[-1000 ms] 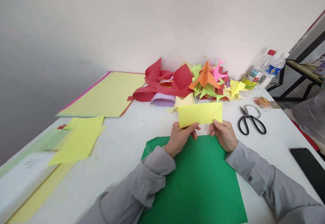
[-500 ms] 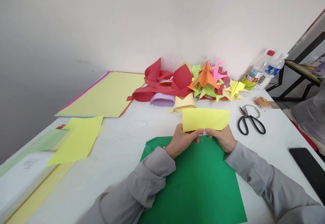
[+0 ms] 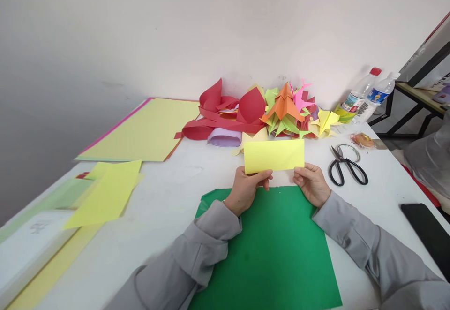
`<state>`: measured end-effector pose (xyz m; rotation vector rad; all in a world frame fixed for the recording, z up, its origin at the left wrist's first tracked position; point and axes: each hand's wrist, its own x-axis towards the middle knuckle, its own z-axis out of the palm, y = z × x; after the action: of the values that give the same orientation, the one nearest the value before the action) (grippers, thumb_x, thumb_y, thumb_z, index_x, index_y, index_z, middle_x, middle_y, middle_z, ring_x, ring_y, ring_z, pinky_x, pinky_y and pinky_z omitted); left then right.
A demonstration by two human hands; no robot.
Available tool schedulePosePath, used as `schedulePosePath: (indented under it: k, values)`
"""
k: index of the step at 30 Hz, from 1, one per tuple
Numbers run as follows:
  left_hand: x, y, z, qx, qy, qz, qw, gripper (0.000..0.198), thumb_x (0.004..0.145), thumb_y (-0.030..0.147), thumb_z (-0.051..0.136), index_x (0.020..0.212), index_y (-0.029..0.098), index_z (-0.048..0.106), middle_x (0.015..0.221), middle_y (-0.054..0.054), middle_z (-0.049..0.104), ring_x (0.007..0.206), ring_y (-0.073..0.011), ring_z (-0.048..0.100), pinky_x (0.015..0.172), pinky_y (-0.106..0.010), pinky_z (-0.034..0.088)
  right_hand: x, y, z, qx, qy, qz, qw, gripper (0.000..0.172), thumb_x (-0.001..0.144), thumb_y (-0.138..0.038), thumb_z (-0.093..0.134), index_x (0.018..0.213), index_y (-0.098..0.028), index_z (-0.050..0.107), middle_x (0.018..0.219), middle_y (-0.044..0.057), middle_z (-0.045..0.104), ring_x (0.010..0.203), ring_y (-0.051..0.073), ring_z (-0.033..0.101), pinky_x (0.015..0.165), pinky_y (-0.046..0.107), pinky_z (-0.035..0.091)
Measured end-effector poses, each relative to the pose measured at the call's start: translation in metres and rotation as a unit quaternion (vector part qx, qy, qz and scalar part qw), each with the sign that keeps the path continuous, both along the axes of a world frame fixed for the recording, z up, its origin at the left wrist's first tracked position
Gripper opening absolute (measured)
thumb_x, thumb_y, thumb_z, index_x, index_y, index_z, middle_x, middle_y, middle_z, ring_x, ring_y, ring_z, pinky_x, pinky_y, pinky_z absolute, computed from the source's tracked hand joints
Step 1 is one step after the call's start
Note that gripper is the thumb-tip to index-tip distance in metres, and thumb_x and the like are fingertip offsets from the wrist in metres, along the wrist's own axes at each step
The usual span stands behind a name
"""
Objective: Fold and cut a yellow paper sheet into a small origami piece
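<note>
Both hands are on the yellow strip [image 3: 274, 156], and it's up in the air, long side across, just beyond the far edge of the green sheet [image 3: 267, 249]! The left hand [image 3: 246, 190] has the lower left part, thumb laid along the bottom edge, pinching the paper against fingers partly hidden behind it. Over on the other side, the right hand [image 3: 312, 184] pinches the lower right corner between thumb and fingertips, the other fingers curled in below. The strip looks nearly flat, blocking part of a cream crown [image 3: 258, 135] behind it. Farther back, here's the crowd: red bands [image 3: 251, 108], a purple band [image 3: 225, 137] and an orange plane [image 3: 284, 106] against the wall. Out to the right, the scissors [image 3: 340, 159] lie slightly open near the right hand, two bottles [image 3: 351, 103] behind them; away left, a yellow sheet [image 3: 105, 197] overlaps a white box [image 3: 35, 239].
</note>
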<state>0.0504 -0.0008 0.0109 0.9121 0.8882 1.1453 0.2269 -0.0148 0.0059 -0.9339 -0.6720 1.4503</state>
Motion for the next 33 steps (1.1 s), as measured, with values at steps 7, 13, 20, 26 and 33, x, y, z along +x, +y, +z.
schedulePosePath:
  k: [7, 13, 20, 26, 33]
  values:
    - [-0.001, 0.003, -0.002, -0.015, -0.046, 0.013, 0.999, 0.018, 0.057, 0.020, 0.077, 0.055, 0.010, 0.062, 0.049, -0.001, 0.060, 0.035, -0.0078, 0.049, 0.037, -0.021, 0.040, 0.005, 0.002, -0.001, -0.013, 0.058, 0.016, 0.998, 0.022, 0.055, -0.015, 0.079, 0.048, -0.015, 0.058, 0.044, -0.003, 0.053, 0.040, 0.004, 0.038, 0.040, 0.018, 0.034]
    - [-0.001, 0.004, -0.002, -0.015, -0.057, 0.008, 0.998, 0.017, 0.057, 0.019, 0.077, 0.057, 0.009, 0.063, 0.050, -0.001, 0.061, 0.035, -0.0076, 0.049, 0.036, -0.021, 0.040, 0.009, 0.005, -0.003, -0.009, 0.091, 0.038, 0.995, 0.021, 0.059, -0.016, 0.078, 0.050, -0.016, 0.058, 0.046, -0.004, 0.052, 0.043, 0.005, 0.038, 0.042, 0.018, 0.034]
    - [0.000, 0.003, 0.001, -0.024, -0.064, 0.004, 0.998, 0.019, 0.057, 0.020, 0.078, 0.058, 0.009, 0.063, 0.053, -0.001, 0.061, 0.036, -0.0070, 0.049, 0.036, -0.021, 0.040, 0.009, 0.003, -0.001, 0.011, 0.086, 0.057, 0.995, 0.022, 0.060, -0.025, 0.081, 0.057, -0.016, 0.061, 0.052, -0.004, 0.054, 0.047, 0.006, 0.041, 0.045, 0.020, 0.036]
    - [0.002, 0.000, -0.002, -0.010, -0.043, -0.059, 0.997, 0.020, 0.062, 0.024, 0.078, 0.064, 0.009, 0.065, 0.057, -0.002, 0.064, 0.038, -0.0082, 0.052, 0.038, -0.021, 0.042, -0.001, -0.002, -0.001, 0.049, -0.053, 0.092, 0.993, 0.028, 0.054, -0.033, 0.085, 0.066, -0.014, 0.068, 0.057, -0.002, 0.060, 0.051, 0.008, 0.048, 0.053, 0.023, 0.039]
    - [0.001, -0.003, -0.004, 0.030, -0.030, -0.097, 0.994, 0.018, 0.065, 0.024, 0.077, 0.073, 0.009, 0.070, 0.061, -0.005, 0.067, 0.053, -0.0140, 0.061, 0.052, -0.025, 0.053, -0.005, -0.005, -0.007, 0.048, -0.117, 0.038, 0.991, 0.027, 0.061, -0.033, 0.081, 0.053, -0.016, 0.062, 0.048, -0.003, 0.057, 0.050, 0.011, 0.050, 0.053, 0.025, 0.040]
